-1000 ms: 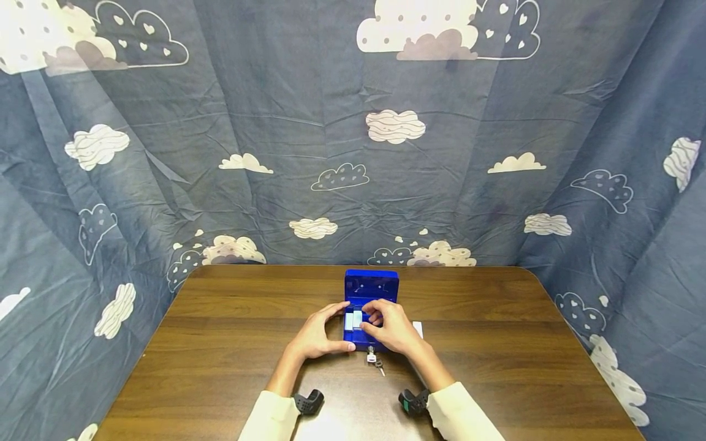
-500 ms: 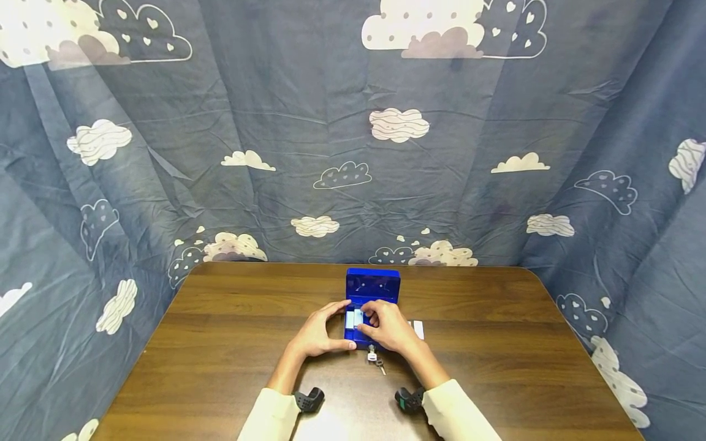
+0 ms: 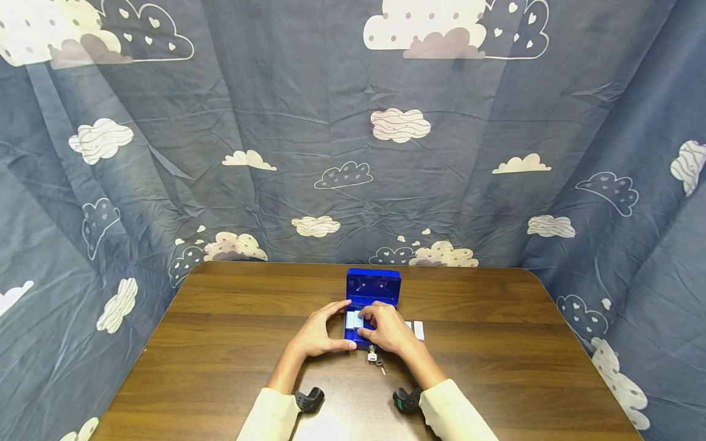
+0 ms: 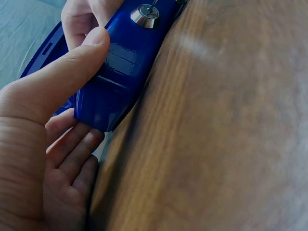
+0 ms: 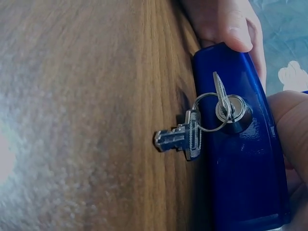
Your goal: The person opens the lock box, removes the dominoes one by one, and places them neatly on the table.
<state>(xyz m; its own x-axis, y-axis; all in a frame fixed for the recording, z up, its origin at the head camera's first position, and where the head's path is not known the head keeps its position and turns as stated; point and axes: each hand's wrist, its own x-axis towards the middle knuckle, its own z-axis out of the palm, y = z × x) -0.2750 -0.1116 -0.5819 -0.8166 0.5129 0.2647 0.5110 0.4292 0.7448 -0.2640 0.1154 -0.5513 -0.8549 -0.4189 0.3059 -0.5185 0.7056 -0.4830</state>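
A blue cash box stands with its lid raised in the middle of the table. My left hand grips its left side, thumb on the front edge and fingers round the side; in the left wrist view the fingertips reach the lower corner. Inside lie two small light blue blocks side by side, the left block against the box's left wall. My right hand reaches in and pinches the right block between thumb and fingers at its ends. Those fingertips are hidden in the right wrist view.
A key sits in the lock at the box's front, and a second key hangs from its ring. To the right of the box lie a white block and a light blue piece, partly behind my right hand. A cloud-print curtain hangs behind the table.
The right block has gone down into the box, level beside the left block, with my right hand lowering along with it. My left hand keeps its hold on the box.
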